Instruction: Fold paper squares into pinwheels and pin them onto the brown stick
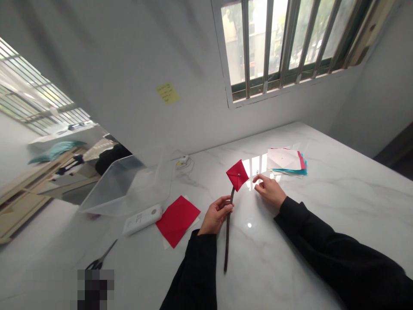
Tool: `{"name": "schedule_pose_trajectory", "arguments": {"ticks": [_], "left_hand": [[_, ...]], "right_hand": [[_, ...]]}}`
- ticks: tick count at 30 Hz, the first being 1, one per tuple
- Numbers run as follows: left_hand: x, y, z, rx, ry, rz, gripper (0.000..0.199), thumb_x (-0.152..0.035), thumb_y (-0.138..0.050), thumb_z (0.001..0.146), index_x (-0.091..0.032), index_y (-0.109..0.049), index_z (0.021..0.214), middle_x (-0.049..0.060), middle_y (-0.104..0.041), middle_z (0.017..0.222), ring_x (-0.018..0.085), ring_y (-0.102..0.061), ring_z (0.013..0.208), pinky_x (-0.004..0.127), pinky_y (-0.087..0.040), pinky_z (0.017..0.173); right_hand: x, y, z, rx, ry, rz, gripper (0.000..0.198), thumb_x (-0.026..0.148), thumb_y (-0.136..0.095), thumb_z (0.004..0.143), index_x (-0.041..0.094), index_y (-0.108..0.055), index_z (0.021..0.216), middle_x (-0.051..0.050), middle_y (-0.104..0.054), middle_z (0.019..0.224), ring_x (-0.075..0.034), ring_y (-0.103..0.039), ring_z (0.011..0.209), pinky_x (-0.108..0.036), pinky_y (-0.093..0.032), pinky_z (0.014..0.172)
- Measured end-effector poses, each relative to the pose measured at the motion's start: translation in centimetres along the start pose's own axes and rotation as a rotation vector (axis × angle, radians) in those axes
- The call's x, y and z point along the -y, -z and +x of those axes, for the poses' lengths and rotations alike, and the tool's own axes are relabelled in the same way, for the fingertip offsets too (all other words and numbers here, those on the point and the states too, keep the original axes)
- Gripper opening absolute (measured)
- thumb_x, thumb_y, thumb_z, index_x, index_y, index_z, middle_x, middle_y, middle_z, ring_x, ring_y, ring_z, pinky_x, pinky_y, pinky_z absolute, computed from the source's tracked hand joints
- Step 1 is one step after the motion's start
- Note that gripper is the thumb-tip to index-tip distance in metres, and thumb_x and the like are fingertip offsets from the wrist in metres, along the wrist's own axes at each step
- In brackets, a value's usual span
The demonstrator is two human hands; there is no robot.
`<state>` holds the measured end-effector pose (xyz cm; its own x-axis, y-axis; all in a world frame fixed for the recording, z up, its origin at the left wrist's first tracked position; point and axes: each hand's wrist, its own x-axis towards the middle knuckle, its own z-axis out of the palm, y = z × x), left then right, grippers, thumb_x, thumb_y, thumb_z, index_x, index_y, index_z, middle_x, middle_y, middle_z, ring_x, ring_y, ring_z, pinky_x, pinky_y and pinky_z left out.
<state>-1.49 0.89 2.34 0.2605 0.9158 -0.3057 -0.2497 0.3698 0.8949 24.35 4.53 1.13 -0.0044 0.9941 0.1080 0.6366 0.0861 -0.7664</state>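
Scissors [100, 259] half blurred out; left hand [215, 214] grips stick [227, 232].

Two hands are in view: one left hand [217, 215] near the middle and one right hand [270, 190] just to its right. There is one dark stick [227, 234] carrying one folded red paper piece [238, 174]. One flat red paper sheet [177, 220] lies to the left. One stack of coloured paper sheets [286, 161] sits far right; its sheets cannot be counted. One clear plastic box [129, 185], one white device [142, 219], one pair of scissors [100, 259], one yellow sticky note [167, 93] on the far wall.
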Motion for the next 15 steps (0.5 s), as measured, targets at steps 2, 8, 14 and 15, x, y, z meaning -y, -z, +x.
{"name": "schedule_pose_trajectory", "arguments": {"ticks": [2, 8, 14, 15], "left_hand": [[0.07, 0.13, 0.03, 0.018, 0.009, 0.015, 0.050, -0.028, -0.095, 0.061, -0.016, -0.075, 0.106, 0.005, -0.073, 0.087, 0.010, -0.062, 0.073, 0.023, -0.047, 0.074], [0.14, 0.16, 0.15, 0.024, 0.006, 0.010, 0.052, -0.028, -0.095, 0.061, -0.016, -0.075, 0.107, 0.005, -0.074, 0.088, 0.010, -0.062, 0.074, 0.022, -0.046, 0.074], [0.25, 0.23, 0.25, 0.030, -0.002, 0.011, 0.051, -0.028, -0.094, 0.063, -0.016, -0.074, 0.108, 0.005, -0.075, 0.088, 0.011, -0.062, 0.075, 0.023, -0.046, 0.076], [0.28, 0.28, 0.26, 0.032, -0.002, 0.011, 0.051, -0.028, -0.094, 0.063, -0.016, -0.074, 0.108, 0.005, -0.075, 0.088, 0.010, -0.062, 0.075, 0.023, -0.046, 0.076]], "right_hand": [[0.00, 0.15, 0.03, -0.055, -0.012, 0.063, 0.047, 0.023, -0.050, 0.081, 0.017, -0.065, 0.125, 0.007, -0.052, 0.053, -0.017, -0.050, 0.055, -0.027, -0.034, 0.062], [0.36, 0.10, 0.03, 0.320, 0.101, 0.036, 0.027, 0.020, -0.051, 0.077, 0.019, -0.077, 0.072, 0.000, -0.060, 0.056, -0.014, -0.051, 0.056, -0.027, -0.034, 0.059], [0.46, -0.14, -0.02, 0.267, 0.091, -0.025, 0.026, 0.019, -0.051, 0.078, 0.019, -0.077, 0.073, -0.001, -0.063, 0.060, -0.015, -0.053, 0.059, -0.027, -0.035, 0.063], [0.32, -0.11, 0.04, 0.233, 0.072, -0.032, 0.025, 0.021, -0.052, 0.079, 0.019, -0.076, 0.073, -0.001, -0.062, 0.060, -0.015, -0.052, 0.059, -0.027, -0.035, 0.063]]}}
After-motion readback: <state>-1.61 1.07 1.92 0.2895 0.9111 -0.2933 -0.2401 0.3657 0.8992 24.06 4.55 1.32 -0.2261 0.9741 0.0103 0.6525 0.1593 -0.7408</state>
